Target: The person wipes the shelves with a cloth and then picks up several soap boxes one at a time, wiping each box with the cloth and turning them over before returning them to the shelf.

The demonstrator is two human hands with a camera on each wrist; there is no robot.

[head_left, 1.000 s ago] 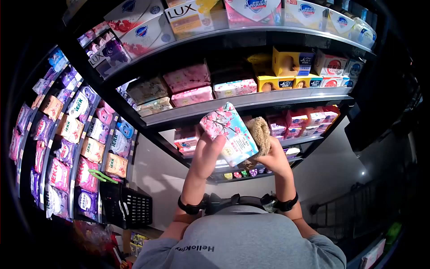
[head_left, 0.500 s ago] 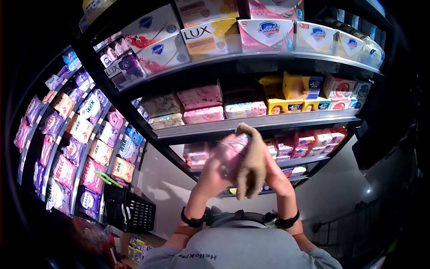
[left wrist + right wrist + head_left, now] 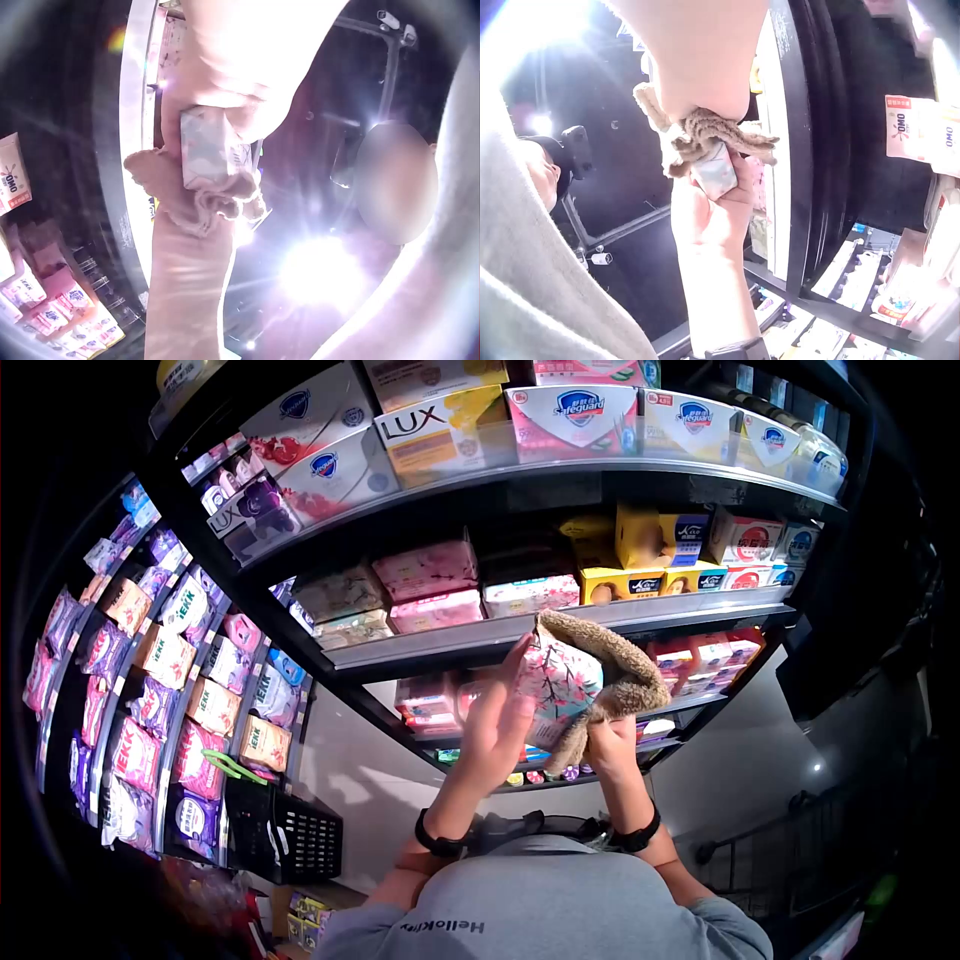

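A floral pack, pink blossoms on white and pale blue, is held upright in front of the body. My left hand grips its left side, thumb on the near face. A tan fuzzy cloth lies over the pack's far edge and right side. Bunched cloth is gripped in my right hand, its fingers partly hidden by it. In the left wrist view the pack touches the folded cloth. The right wrist view shows the pack in the left palm beneath the cloth.
Shelves of boxed soap stand ahead, with a metal shelf edge just beyond the hands. Racks of packets line the left. A black basket with green handles is at lower left, and a dark cart at right.
The pack has turned from its broad front face, and the cloth has moved from beside it to over its edge and right side. Both hands still hold their items.
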